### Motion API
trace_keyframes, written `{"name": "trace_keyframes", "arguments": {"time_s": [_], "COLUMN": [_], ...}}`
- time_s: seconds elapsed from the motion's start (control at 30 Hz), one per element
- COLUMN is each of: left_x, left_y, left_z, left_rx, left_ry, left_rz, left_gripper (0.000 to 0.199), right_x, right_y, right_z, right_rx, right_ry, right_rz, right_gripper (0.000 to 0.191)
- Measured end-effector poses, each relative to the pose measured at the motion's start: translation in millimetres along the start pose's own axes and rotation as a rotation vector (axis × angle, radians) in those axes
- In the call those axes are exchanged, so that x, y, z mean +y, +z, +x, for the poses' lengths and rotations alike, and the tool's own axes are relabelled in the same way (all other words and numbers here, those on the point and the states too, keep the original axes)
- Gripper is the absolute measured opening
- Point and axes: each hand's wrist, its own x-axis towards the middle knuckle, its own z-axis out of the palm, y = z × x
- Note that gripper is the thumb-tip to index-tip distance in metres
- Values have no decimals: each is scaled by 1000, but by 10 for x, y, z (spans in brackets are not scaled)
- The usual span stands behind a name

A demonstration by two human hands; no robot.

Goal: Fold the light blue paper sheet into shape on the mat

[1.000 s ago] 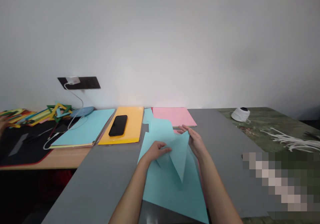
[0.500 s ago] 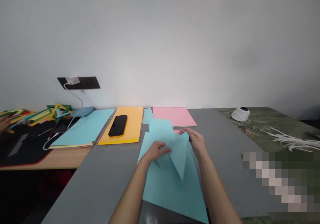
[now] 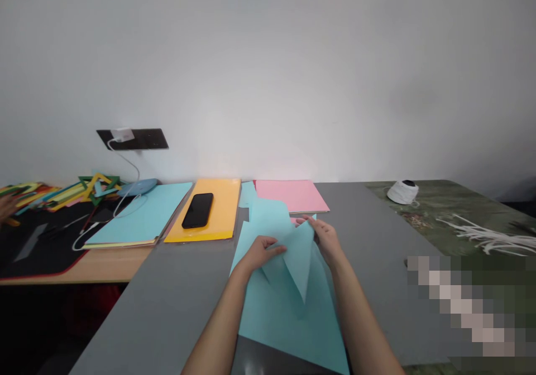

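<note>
A light blue paper sheet [image 3: 298,252], bent and partly folded, is held up over another light blue sheet [image 3: 288,319] lying flat on the grey table. My left hand [image 3: 264,252] pinches the raised paper at its left middle, thumb and fingers closed on it. At the paper's upper right corner, my right hand [image 3: 324,235] grips the edge between thumb and fingers. A pink sheet [image 3: 291,195] lies behind, and a bit of pink shows under the blue near my right fingers.
A black phone [image 3: 198,210] rests on a yellow paper pack [image 3: 226,202] to the left. Beyond it are a blue paper stack [image 3: 138,219] and coloured paper strips [image 3: 69,196]. Another person's hand [image 3: 6,206] shows far left. At right are a white string spool [image 3: 402,192] and white strips [image 3: 486,235].
My right hand has shifted slightly left and down with the paper's corner, and the hanging point has moved a little left. My left hand stays in place.
</note>
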Motion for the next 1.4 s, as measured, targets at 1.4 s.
{"name": "trace_keyframes", "arguments": {"time_s": [1.4], "left_x": [-81], "left_y": [-5], "left_z": [73], "left_rx": [15], "left_ry": [-47], "left_rz": [-80], "left_gripper": [42], "right_x": [40], "right_y": [17], "right_z": [8], "right_rx": [18], "right_ry": [-3], "right_rz": [-158], "right_gripper": [39]}}
